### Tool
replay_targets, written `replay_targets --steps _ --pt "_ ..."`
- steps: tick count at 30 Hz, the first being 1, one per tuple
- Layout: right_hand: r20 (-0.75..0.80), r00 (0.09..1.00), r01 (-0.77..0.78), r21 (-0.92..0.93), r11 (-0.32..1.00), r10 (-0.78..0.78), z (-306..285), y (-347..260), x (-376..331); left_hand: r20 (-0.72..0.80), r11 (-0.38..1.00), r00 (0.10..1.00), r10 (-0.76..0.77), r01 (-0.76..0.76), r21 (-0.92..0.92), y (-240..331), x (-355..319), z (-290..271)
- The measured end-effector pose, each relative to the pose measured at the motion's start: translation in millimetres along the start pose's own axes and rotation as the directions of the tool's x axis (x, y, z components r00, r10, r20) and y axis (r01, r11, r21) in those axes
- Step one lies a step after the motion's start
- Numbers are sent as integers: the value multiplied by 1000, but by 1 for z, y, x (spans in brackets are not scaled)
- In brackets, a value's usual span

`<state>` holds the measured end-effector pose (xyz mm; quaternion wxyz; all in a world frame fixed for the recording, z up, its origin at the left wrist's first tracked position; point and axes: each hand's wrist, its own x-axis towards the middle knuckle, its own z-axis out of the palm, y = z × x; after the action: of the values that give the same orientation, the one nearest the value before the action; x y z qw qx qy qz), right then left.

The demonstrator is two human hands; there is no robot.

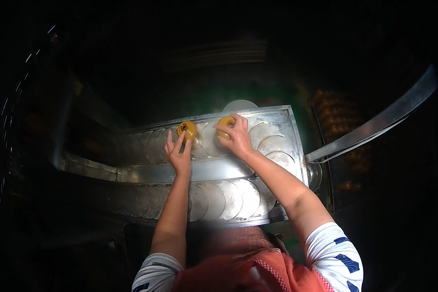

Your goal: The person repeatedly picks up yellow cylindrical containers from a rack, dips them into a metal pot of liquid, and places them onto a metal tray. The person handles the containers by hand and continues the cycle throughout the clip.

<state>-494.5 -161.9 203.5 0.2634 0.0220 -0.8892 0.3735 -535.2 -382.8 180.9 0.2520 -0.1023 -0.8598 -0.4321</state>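
Observation:
A round, glossy yellow-orange piece [187, 130] with a dark, ringed hollow sits on the far row of overlapping metal discs. My left hand [179, 155] touches its near side with outstretched fingertips, the fingers spread apart. To its right is a second yellow-orange round piece [224, 127], also with a dark centre. My right hand [239, 141] has its thumb and fingers around this one, covering part of it. Whether the pieces are fruit or something made, I cannot tell. Beneath both hands, the round grey discs [210, 141] overlap like scales along the metal frame.
A flat metal bar [185, 172] divides the far discs from a near row of discs [224, 198]. From the frame's right corner a curved metal strip [374, 124] sticks out. Rows of orange round things [337, 114] stand in the dark at right. A pale round edge [240, 104] shows behind the frame.

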Motion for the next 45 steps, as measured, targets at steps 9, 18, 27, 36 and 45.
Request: replay_targets --steps 9,18,27,36,45 --pt "18 999 -49 10 999 48 -13 26 -34 401 764 835 -378 525 -374 52 -150 -65" --pt "21 823 -475 575 667 568 -230 22 -316 768 740 622 -153 587 -327 166 -257 12" --pt "-434 473 -527 558 641 767 -403 109 -496 955 689 296 29 686 -234 344 -344 125" --pt "-410 47 -650 680 339 911 -500 214 -637 939 921 159 305 200 -334 417 -400 353" --pt "-412 264 -960 -26 278 872 -620 372 -701 936 914 0 351 -214 -343 510 -514 673"
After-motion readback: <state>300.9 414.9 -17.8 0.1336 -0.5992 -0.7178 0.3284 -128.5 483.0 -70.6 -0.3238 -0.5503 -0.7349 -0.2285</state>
